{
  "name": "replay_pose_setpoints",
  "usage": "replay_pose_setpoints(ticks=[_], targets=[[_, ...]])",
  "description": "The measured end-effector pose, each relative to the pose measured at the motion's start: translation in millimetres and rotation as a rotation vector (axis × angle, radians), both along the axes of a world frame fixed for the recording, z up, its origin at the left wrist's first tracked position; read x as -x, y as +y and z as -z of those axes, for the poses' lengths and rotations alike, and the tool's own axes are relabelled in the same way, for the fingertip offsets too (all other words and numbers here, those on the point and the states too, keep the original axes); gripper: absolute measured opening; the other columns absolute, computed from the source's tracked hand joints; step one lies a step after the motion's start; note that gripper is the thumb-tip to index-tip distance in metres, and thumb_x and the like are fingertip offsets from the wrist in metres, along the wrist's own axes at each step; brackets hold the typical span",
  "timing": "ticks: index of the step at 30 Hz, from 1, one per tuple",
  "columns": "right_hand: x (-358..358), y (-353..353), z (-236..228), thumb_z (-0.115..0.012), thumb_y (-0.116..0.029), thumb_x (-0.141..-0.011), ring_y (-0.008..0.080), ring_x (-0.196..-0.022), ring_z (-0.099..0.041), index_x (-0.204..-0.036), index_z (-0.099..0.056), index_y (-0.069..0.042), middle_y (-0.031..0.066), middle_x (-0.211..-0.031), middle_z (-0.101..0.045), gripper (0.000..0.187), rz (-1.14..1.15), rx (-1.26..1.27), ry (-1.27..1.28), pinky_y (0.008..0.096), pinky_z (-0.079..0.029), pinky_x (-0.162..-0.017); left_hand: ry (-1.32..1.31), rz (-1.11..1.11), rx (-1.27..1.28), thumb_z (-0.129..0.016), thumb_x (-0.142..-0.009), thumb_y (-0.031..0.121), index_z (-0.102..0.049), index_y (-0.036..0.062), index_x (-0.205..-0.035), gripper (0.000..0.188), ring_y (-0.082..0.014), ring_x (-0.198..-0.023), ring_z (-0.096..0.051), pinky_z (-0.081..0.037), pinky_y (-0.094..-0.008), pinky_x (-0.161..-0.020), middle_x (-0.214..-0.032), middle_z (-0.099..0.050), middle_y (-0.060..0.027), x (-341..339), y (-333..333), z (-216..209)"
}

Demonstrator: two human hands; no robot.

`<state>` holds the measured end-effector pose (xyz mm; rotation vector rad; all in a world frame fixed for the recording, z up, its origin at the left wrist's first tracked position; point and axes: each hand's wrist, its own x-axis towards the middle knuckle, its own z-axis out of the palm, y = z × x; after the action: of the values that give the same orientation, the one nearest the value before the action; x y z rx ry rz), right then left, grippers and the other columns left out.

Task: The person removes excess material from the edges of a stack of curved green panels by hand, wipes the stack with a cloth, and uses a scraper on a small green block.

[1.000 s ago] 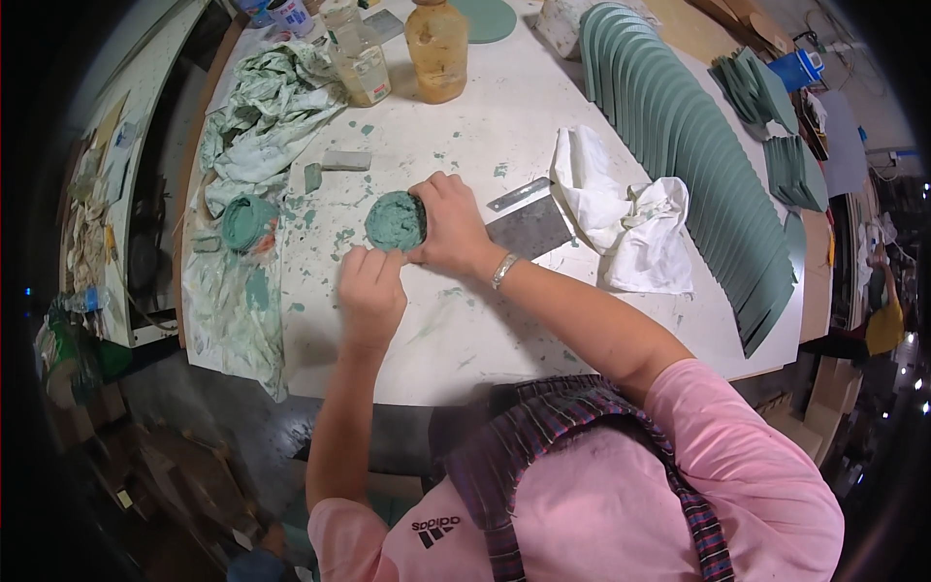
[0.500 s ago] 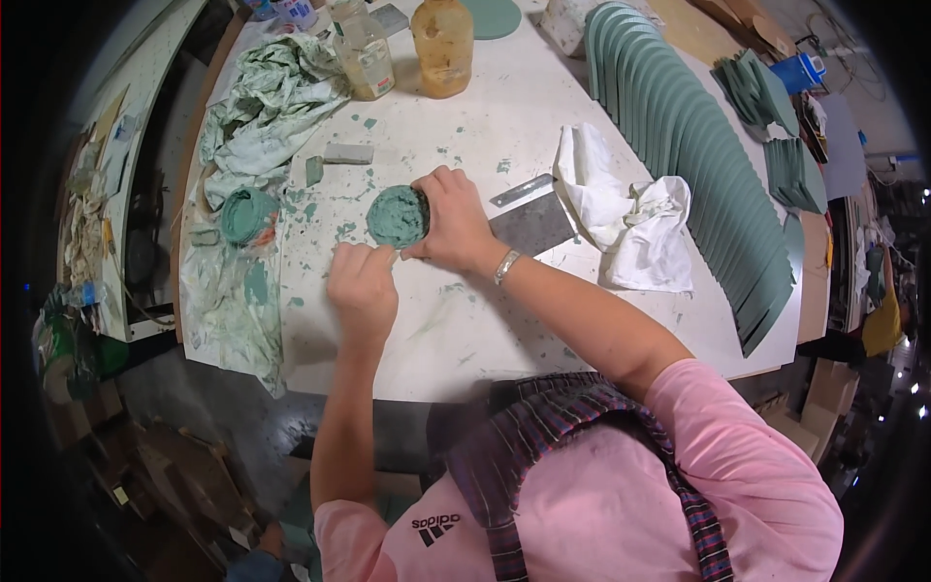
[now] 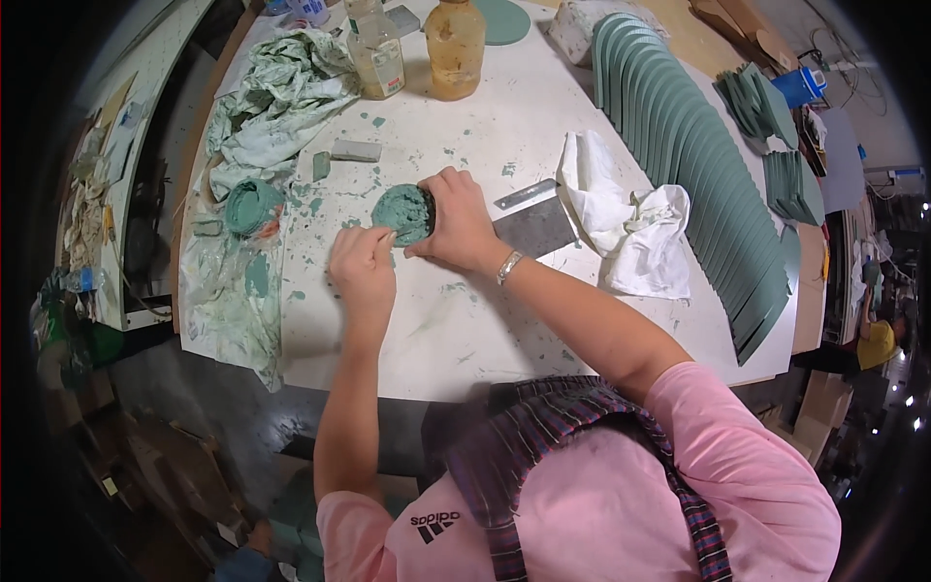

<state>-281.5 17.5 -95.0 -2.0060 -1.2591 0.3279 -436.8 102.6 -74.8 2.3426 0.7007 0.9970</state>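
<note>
A small round pot of lumpy green paste sits on the white table. My right hand is wrapped around the pot's right side, thumb at its near edge and fingers at its far edge. At the near left rim of the pot is my left hand, closed with its knuckles up. Whatever is in its fingers is hidden from view. Just right of my right hand lie a flat grey metal plate and a narrow metal strip.
A second green-smeared pot stands left on a stained plastic sheet. Stained cloth, a glass jar and an amber bottle are behind. White cloth and a long row of green pieces lie right.
My left hand has shifted slightly farther away, up along the pot's near left rim. My right hand keeps its hold on the pot. The whole view has moved a little.
</note>
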Motion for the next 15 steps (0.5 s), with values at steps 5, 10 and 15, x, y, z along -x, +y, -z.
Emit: replay_pose_setpoints(ticks=[5,10,15], targets=[[0.6,-1.8,2.1,-0.099,-0.032,-0.049,0.0332,-0.11,-0.05,-0.119,-0.061,-0.006,0.0114,-0.115,-0.054,0.084,0.019,-0.01,-0.003,0.0426,-0.043,-0.098,0.07,0.106,-0.151,-0.069,-0.075,-0.007,-0.068,0.0004,-0.085,0.012,-0.0307,-0.072,-0.054,-0.046,-0.0407,-0.065,-0.074,-0.056,-0.0113,12.7,3.2,-35.3],[0.7,-1.4,-0.4,-0.099,-0.033,-0.049,0.0337,-0.11,-0.05,-0.119,-0.061,-0.006,0.0124,-0.116,-0.055,0.084,0.008,-0.003,-0.001,0.0432,-0.043,-0.099,0.172,0.284,-0.332,-0.061,-0.069,-0.009,-0.065,0.0018,-0.083,0.018,-0.0304,-0.069,-0.051,-0.045,-0.0407,-0.063,-0.074,-0.05,-0.0103,13.1,8.9,-32.8],[2.2,-2.0,-1.4,-0.098,-0.033,-0.049,0.0344,-0.111,-0.05,-0.119,-0.061,-0.005,0.013,-0.117,-0.055,0.084,-0.006,0.012,0.014,0.0435,-0.043,-0.099,0.147,0.245,-0.395,-0.065,-0.073,-0.007,-0.067,0.0007,-0.085,0.015,-0.031,-0.07,-0.052,-0.045,-0.0411,-0.063,-0.074,-0.052,-0.0104,17.8,11.1,-9.8]])
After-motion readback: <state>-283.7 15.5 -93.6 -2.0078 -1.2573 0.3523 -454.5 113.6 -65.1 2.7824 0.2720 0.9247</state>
